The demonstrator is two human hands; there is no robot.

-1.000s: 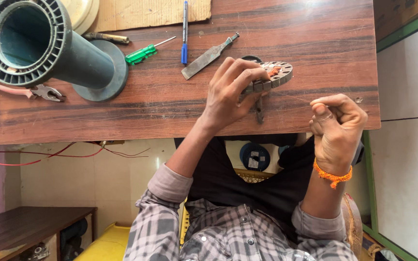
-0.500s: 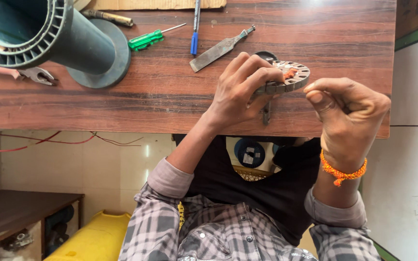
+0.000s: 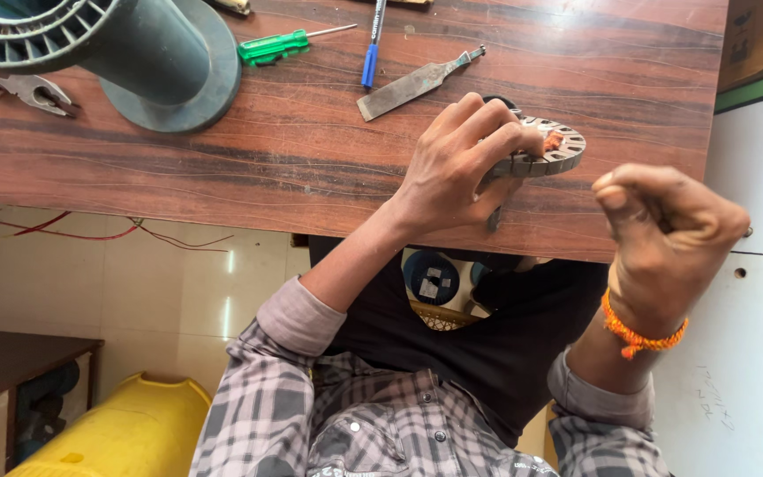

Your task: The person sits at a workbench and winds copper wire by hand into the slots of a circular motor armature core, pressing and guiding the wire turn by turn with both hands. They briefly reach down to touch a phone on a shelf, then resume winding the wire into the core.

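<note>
My left hand (image 3: 457, 168) clamps the stator (image 3: 547, 150) against the bench (image 3: 222, 177) to steady it; right hand (image 3: 664, 230) fisted, contents unclear.

Wooden table (image 3: 222, 168), green spool (image 3: 134, 53), screwdriver (image 3: 274, 46), pen (image 3: 371, 53), file (image 3: 412, 84), pliers (image 3: 33, 90)

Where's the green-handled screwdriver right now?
In the head view, the green-handled screwdriver lies on the wooden table near the top edge, between the grey spool's flange and the blue pen.
</note>
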